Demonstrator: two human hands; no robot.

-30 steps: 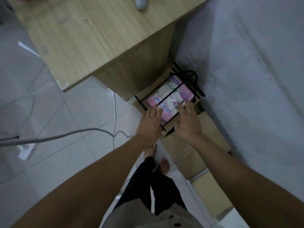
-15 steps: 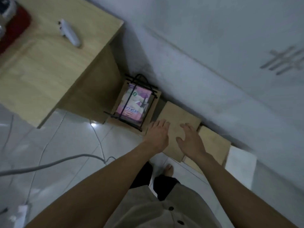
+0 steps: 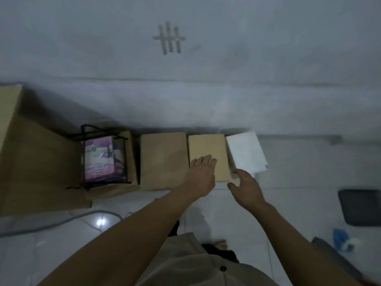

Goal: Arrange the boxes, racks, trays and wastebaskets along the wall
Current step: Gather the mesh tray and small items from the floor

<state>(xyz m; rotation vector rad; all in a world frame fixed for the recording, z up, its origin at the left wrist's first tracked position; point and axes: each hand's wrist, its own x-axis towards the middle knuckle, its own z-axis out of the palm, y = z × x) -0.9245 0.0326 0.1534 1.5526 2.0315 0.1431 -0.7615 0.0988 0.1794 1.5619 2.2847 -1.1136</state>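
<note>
L hand (image 3: 201, 176) flat, fingers straight on pale cardboard box (image 3: 208, 149), R hand (image 3: 246, 186) loose, empty, by white box (image 3: 245, 153), black wire rack (image 3: 104, 157), glossy tile floor (image 3: 233, 213), grey wall (image 3: 206, 89).

Pink box (image 3: 100, 159): blurred "DESK LAMP"

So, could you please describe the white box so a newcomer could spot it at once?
Look along the foot of the wall, where a row of boxes stands on the floor. The white box is at the right end, beside the pale tan box; it alone is white and sits slightly askew.
</note>
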